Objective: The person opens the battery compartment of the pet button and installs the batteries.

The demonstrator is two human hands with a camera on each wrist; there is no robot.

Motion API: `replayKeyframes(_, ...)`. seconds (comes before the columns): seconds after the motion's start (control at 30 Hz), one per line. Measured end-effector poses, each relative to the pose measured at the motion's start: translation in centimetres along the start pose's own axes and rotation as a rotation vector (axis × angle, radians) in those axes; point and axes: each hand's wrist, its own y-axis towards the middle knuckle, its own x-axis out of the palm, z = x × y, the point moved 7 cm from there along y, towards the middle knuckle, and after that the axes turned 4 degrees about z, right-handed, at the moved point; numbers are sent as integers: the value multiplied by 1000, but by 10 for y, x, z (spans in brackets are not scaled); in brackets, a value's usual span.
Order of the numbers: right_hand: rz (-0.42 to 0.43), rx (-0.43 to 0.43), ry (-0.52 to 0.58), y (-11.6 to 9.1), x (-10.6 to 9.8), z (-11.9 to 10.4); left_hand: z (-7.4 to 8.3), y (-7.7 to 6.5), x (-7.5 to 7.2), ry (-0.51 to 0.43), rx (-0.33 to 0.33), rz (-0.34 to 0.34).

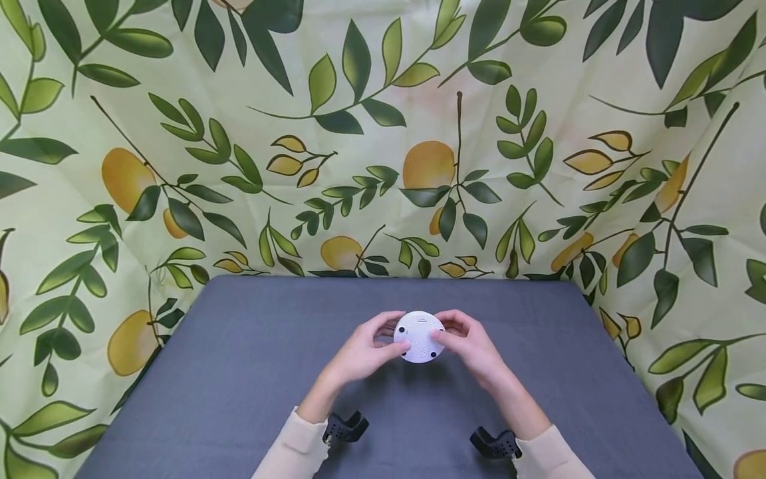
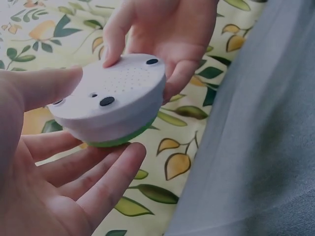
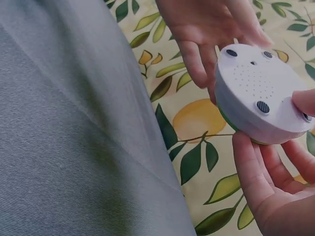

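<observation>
A round white plastic device (image 1: 420, 332) is held up over the table between both hands, its flat face with small speaker-like holes and dark round feet turned toward the head camera. In the left wrist view a green rim (image 2: 118, 141) shows on its far side. My left hand (image 1: 366, 344) pinches one edge, thumb on the holed face and fingers behind. From the opposite edge my right hand (image 1: 469, 343) grips it the same way; in the right wrist view its fingers (image 3: 248, 167) support the device from beneath. The side facing away is mostly hidden.
A dark grey cloth-covered table (image 1: 251, 372) spreads below the hands. Behind it and at both sides hangs a cream fabric (image 1: 371, 153) printed with leaves and fruit. Black strap-like mounts (image 1: 347, 427) sit at the wrists, by the pale sleeves (image 1: 299, 442).
</observation>
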Motion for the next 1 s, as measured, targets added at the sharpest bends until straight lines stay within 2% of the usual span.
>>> replayKeyframes(0.2,-21,-69,-42,-5,5,-4,2,1,-2,-13,50,27)
replayKeyframes(0.43,-97,-33,-23,-7,4,-4,3,0,-3,-15,73,50)
replayKeyframes(0.6,-157,51,92,-6,3,1,4,-1,-3,-69,62,64)
replayKeyframes(0.8,-300,161,258,-5,12,11,4,-1,-3,-90,77,69)
replayKeyframes(1.0,-362,149,321,-5,17,10,3,0,1,-80,91,29)
